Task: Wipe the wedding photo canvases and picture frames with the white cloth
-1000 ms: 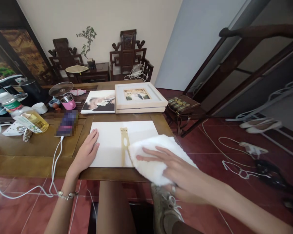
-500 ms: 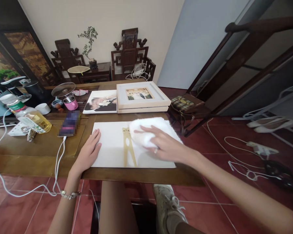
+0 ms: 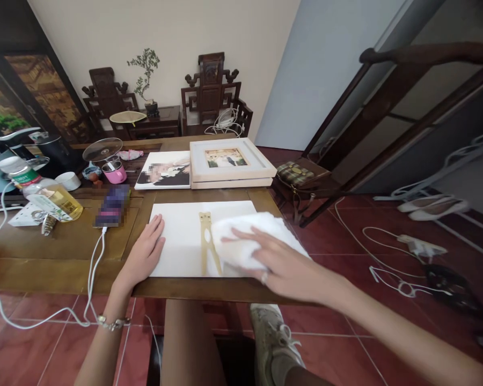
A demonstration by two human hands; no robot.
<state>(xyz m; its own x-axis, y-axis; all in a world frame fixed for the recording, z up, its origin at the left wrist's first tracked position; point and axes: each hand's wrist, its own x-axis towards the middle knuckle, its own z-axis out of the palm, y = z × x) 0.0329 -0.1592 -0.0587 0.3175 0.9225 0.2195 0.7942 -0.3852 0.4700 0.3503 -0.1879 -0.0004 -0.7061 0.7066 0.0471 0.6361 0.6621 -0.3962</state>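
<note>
1. The left forearm [image 3: 102, 346] is angled up from the bottom edge of the view, with the left wrist [image 3: 123, 283] slightly bent.
2. The left hand [image 3: 145, 251] is laid palm down, fingers held together and pointed forward, thumb set apart.
3. The right forearm [image 3: 380, 316] is stretched in from the lower right corner.
4. The right hand [image 3: 279, 264] is turned palm down, its upper fingers extended and slightly parted; because of the blur, the curl of the lower fingers cannot be judged with certainty.
</note>
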